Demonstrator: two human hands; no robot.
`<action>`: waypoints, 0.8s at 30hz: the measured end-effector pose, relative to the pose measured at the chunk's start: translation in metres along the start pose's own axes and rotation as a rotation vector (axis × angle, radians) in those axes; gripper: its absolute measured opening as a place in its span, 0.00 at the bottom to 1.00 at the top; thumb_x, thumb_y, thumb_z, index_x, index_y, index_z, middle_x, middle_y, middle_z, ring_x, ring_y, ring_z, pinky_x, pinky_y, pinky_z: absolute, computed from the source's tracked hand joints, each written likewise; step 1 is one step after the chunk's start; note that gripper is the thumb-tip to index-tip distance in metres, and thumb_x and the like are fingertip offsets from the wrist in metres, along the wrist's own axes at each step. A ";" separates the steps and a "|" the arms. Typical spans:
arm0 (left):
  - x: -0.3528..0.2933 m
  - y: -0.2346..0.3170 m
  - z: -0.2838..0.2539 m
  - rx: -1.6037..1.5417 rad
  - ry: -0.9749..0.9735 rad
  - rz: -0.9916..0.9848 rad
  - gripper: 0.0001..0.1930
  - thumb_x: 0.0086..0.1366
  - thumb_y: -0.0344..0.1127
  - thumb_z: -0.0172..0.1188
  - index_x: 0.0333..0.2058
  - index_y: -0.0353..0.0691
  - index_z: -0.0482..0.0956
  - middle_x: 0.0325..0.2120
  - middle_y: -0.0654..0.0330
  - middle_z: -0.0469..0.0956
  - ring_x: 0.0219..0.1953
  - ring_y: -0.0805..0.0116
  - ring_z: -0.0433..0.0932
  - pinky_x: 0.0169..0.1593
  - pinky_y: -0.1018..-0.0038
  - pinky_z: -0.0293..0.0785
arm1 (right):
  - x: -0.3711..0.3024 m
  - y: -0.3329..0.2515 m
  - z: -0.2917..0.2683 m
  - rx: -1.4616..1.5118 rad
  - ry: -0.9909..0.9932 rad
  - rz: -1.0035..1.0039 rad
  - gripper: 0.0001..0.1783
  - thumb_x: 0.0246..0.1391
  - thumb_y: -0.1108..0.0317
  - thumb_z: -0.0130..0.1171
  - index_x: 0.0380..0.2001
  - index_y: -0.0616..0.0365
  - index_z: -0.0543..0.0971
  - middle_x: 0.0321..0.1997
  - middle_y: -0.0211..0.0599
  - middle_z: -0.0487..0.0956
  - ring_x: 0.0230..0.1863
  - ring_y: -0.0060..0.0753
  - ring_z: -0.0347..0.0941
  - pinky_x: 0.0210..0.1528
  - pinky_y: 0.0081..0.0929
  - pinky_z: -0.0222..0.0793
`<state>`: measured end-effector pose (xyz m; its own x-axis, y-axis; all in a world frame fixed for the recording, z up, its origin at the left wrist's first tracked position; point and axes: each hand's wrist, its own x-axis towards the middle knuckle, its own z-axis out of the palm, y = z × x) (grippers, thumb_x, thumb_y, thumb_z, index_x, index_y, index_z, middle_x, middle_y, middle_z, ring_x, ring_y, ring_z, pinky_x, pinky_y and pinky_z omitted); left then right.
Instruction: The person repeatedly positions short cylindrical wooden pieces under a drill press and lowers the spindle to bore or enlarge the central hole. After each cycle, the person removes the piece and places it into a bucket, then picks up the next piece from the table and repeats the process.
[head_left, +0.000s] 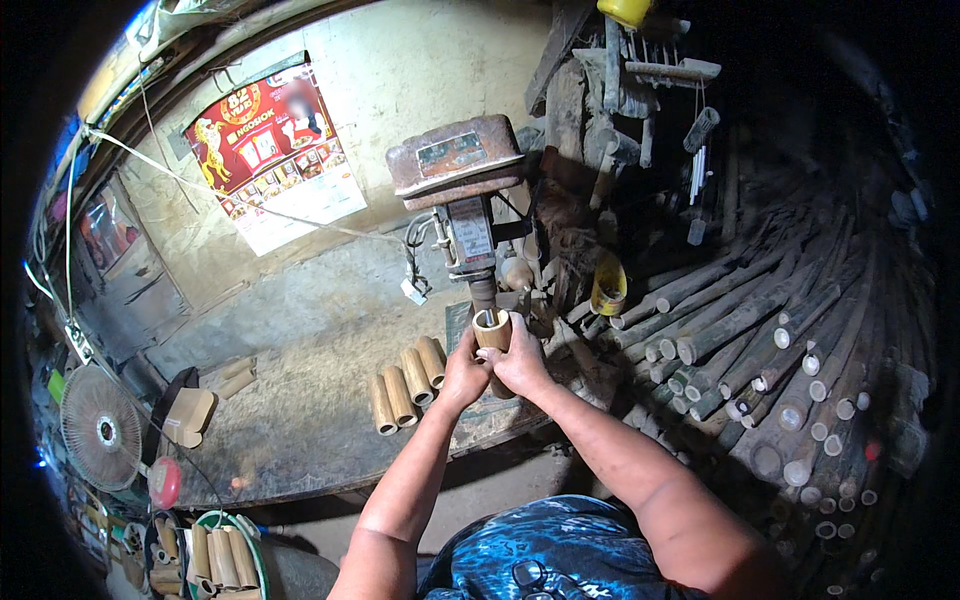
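A short bamboo tube stands upright under the chuck of a rusty drill press, its open end facing up. The metal bit reaches down into the tube's mouth. My left hand wraps the tube's left side, and my right hand grips it from the right, the two thumbs close together in front. Just left of my hands, several cut bamboo tubes lie side by side on the wooden workbench. My palms hide the lower part of the held tube.
Long bamboo poles are piled at the right. A fan stands at the left, near a green-rimmed bucket of bamboo pieces. A cable runs across the wall beside a red calendar. A yellow container is right of the press.
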<state>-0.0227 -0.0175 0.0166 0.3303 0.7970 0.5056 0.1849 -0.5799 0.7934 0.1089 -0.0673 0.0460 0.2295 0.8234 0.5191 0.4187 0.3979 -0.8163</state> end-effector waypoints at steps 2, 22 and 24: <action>0.000 -0.005 -0.001 -0.020 0.015 0.018 0.34 0.61 0.31 0.63 0.65 0.37 0.63 0.49 0.40 0.80 0.52 0.50 0.81 0.54 0.63 0.75 | 0.000 0.000 0.002 -0.030 -0.009 0.028 0.35 0.44 0.72 0.73 0.55 0.59 0.67 0.49 0.53 0.79 0.53 0.59 0.77 0.52 0.47 0.73; 0.014 -0.024 -0.024 -0.016 0.026 -0.039 0.32 0.61 0.29 0.64 0.64 0.35 0.65 0.54 0.42 0.77 0.58 0.54 0.77 0.59 0.64 0.72 | 0.014 0.000 0.025 -0.002 0.063 -0.115 0.32 0.45 0.66 0.74 0.48 0.59 0.66 0.42 0.56 0.80 0.48 0.65 0.77 0.46 0.51 0.73; 0.015 -0.019 -0.026 -0.033 -0.007 -0.039 0.31 0.63 0.24 0.61 0.64 0.33 0.63 0.56 0.47 0.75 0.58 0.59 0.76 0.60 0.66 0.72 | 0.017 0.000 0.026 0.014 0.053 -0.116 0.31 0.45 0.65 0.74 0.48 0.59 0.66 0.42 0.57 0.80 0.48 0.66 0.77 0.45 0.52 0.73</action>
<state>-0.0452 0.0098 0.0183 0.3303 0.8178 0.4713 0.1677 -0.5423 0.8233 0.0903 -0.0430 0.0478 0.2266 0.7489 0.6227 0.4327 0.4954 -0.7532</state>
